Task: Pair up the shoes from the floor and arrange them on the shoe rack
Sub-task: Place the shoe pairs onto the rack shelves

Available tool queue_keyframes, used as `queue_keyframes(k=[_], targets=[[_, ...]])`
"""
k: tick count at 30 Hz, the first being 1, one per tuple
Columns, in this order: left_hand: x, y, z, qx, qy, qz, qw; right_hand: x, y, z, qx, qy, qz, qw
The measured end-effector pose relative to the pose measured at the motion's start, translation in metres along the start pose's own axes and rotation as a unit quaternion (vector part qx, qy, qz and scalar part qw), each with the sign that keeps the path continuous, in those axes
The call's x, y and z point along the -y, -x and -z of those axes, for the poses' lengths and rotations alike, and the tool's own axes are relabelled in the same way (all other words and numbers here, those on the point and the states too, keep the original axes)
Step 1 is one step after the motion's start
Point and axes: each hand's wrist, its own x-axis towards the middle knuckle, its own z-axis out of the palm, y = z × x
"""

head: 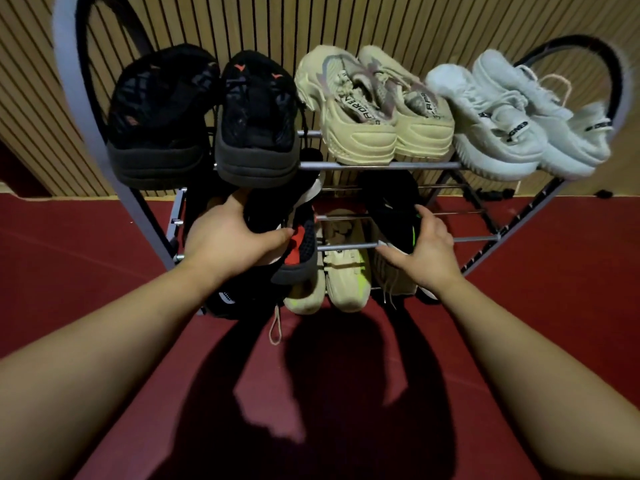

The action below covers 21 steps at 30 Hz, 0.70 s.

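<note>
On the middle tier of the shoe rack [381, 165], at its left end, sits the black-and-red shoe [299, 244], long axis running front to back, heel towards the person and jutting past the front bar; the left hand [228, 237] grips it from the left, thumb curled over the top. Well apart to the right on the same tier lies a black shoe with a green stripe [391, 209], heel also forward; the right hand [426, 247] is spread against that heel, fingers fairly straight (touching more than clasping, I judge). Each hand is nearest its own shoe; whether the two match is doubtful. Cream shoes [346, 271] fill the tier below, above the red floor [346, 375].
</note>
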Motion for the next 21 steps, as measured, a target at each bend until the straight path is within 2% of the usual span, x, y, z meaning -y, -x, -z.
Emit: queue_keyframes(k=[7, 12, 18, 21], targets=[[-0.021, 0.004, -0.01, -0.008, 0.025, -0.003, 1.0, -0.037, -0.02, 0.021, -0.039, 0.033, -0.06, 0.997], [-0.047, 0.01, -0.03, -0.004, 0.03, -0.02, 0.999, -0.069, -0.03, 0.031, -0.099, -0.073, -0.069, 0.99], [-0.086, 0.005, -0.066, -0.013, 0.031, -0.027, 0.999, -0.084, -0.031, 0.037, -0.052, -0.114, -0.036, 0.991], [-0.112, -0.008, -0.089, -0.012, 0.027, 0.003, 1.0, -0.094, -0.027, 0.042, -0.023, -0.146, -0.022, 0.989]])
